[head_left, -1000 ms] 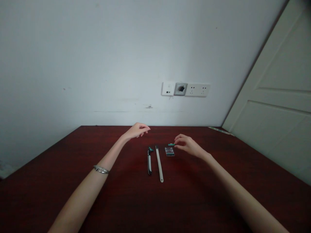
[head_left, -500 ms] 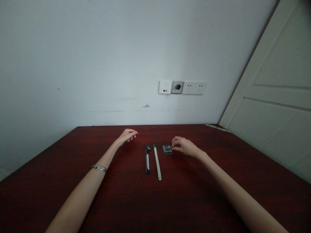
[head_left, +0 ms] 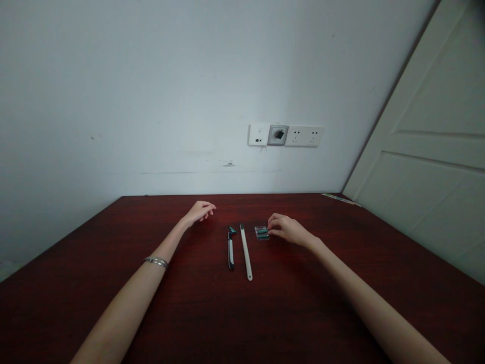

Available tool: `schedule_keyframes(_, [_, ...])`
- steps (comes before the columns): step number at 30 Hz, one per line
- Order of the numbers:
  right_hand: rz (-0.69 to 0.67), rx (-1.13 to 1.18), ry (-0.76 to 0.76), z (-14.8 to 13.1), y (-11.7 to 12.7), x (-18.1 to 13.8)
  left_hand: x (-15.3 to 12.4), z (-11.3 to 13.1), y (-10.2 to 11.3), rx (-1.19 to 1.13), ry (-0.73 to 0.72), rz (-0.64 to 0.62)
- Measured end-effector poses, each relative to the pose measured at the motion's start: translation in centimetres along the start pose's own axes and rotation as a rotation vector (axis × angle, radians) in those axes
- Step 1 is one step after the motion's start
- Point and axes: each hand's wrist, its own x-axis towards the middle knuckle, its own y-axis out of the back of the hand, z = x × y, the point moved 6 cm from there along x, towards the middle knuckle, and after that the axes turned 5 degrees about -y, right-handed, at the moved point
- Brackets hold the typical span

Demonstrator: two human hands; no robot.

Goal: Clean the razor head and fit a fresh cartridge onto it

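Note:
My left hand [head_left: 201,211] rests at the left of the dark red table, fingers loosely bent and apart, holding nothing. A razor [head_left: 231,247] with a green-edged head and grey-black handle is the thing nearest to it. Beside the razor lies a long pale toothbrush-like stick [head_left: 246,253] with a dark tip and a hole at its near end. To the right, my right hand [head_left: 287,228] pinches a small green razor cartridge [head_left: 262,231] at a clear plastic case [head_left: 258,237]. The fingertips partly hide the cartridge's right end.
The table [head_left: 189,313] meets a white wall at its far edge. Sockets and switches [head_left: 286,135] are on that wall. A pale panelled door [head_left: 428,151] stands at the right. A thin patterned strip [head_left: 341,199] lies in the far right corner.
The view has shifted very slightly. The green cartridge sits a little differently over the clear case, with my right hand still at it. My left hand stays in place.

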Motion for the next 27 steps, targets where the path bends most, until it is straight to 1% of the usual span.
schedule_keyframes(6, [-0.021, 0.005, -0.011, -0.2, -0.4, 0.1, 0.1, -0.1, -0.1, 0.022, 0.001, 0.001])
schedule_keyframes(27, [-0.008, 0.048, -0.038, 0.0, -1.1, 0.4, 0.1, -0.5, -0.2, 0.035, 0.003, -0.008])
